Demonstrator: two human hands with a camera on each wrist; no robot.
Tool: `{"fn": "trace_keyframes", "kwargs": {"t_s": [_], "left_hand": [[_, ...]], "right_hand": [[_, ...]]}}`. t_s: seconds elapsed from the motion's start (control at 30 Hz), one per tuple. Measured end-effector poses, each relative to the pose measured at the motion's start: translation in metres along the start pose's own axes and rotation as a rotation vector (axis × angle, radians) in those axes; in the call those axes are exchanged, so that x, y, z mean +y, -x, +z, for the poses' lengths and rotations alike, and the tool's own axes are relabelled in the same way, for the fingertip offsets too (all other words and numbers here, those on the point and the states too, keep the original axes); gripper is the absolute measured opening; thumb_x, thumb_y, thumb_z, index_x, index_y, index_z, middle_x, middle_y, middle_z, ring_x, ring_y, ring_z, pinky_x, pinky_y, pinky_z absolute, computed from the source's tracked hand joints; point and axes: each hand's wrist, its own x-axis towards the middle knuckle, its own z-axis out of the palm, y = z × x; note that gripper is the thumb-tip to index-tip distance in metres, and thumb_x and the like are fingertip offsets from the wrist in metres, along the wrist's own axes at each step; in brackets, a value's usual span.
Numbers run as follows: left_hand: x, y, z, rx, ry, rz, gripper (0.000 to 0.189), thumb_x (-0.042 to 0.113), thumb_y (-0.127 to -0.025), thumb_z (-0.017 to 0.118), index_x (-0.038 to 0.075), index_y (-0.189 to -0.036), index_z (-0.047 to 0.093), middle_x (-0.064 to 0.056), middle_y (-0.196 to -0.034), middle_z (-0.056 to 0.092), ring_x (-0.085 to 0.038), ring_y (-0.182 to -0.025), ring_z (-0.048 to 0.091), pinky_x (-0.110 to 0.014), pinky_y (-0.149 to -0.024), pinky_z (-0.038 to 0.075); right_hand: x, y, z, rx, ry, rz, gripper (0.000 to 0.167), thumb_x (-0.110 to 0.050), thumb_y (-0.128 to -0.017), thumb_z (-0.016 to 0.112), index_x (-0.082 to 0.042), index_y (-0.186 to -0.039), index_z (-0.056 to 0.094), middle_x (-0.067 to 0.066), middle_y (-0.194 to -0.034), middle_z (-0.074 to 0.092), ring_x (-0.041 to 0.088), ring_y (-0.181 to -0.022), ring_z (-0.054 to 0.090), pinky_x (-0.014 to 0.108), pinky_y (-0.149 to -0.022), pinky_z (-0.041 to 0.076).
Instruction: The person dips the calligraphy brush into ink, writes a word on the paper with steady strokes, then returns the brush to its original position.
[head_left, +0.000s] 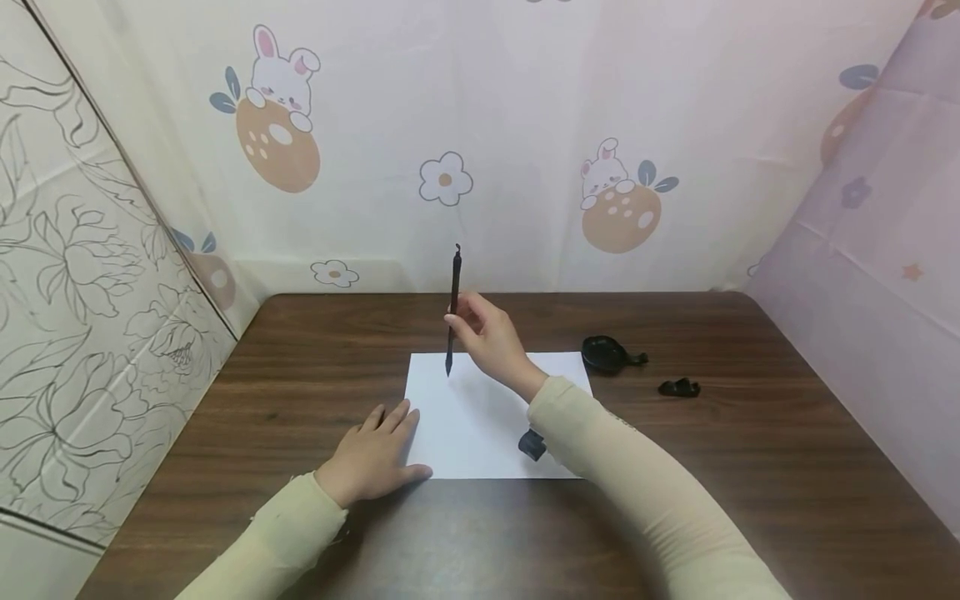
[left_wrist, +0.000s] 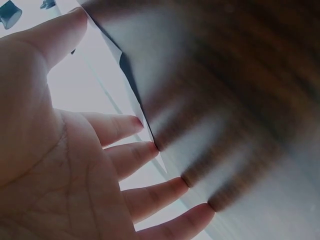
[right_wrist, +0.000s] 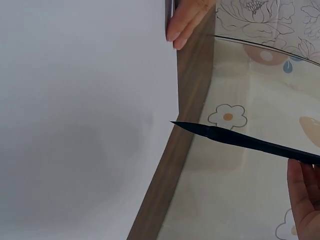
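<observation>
My right hand (head_left: 491, 337) pinches a black writing brush (head_left: 454, 287) by its handle and holds it nearly upright, with the pointed tip downward. That tip hangs over the upper left of a white sheet of paper (head_left: 480, 417); in the right wrist view the brush (right_wrist: 235, 136) appears dark from tip to handle. My left hand (head_left: 375, 458) lies flat with spread fingers at the sheet's left edge. In the left wrist view, its fingertips (left_wrist: 145, 155) rest along that edge, where the paper lifts slightly. A dark paperweight-like block (head_left: 532, 445) sits on the sheet, partly hidden by my right sleeve.
Right of the sheet's top corner stands a black shallow dish (head_left: 603, 355) with a short handle. Farther right lies a small black bumpy piece (head_left: 679, 387). The brown wooden table (head_left: 315, 358) ends at a patterned curtain (head_left: 517, 108) behind and on both sides.
</observation>
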Motion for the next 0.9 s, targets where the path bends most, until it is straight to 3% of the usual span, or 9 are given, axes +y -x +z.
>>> {"fn": "trace_keyframes", "kwargs": {"t_s": [0.43, 0.9], "left_hand": [[0.001, 0.000, 0.000, 0.002, -0.003, -0.007, 0.089, 0.061, -0.083, 0.066, 0.008, -0.150, 0.039, -0.013, -0.159, 0.032, -0.049, -0.142, 0.032, -0.066, -0.105, 0.035], [0.001, 0.000, 0.000, 0.006, 0.002, 0.000, 0.088, 0.061, -0.084, 0.066, 0.009, -0.150, 0.039, -0.013, -0.159, 0.032, -0.049, -0.142, 0.032, -0.066, -0.105, 0.035]], "right_hand": [[0.002, 0.002, 0.018, 0.036, 0.047, -0.072, 0.014, -0.016, -0.097, 0.061, -0.008, -0.109, 0.061, 0.006, -0.095, 0.066, 0.017, -0.089, 0.066, 0.032, -0.080, 0.056], [0.004, 0.008, 0.027, 0.025, 0.065, -0.076, 0.018, -0.017, -0.097, 0.061, -0.008, -0.113, 0.061, 0.005, -0.100, 0.064, 0.015, -0.089, 0.063, 0.030, -0.080, 0.057]]}}
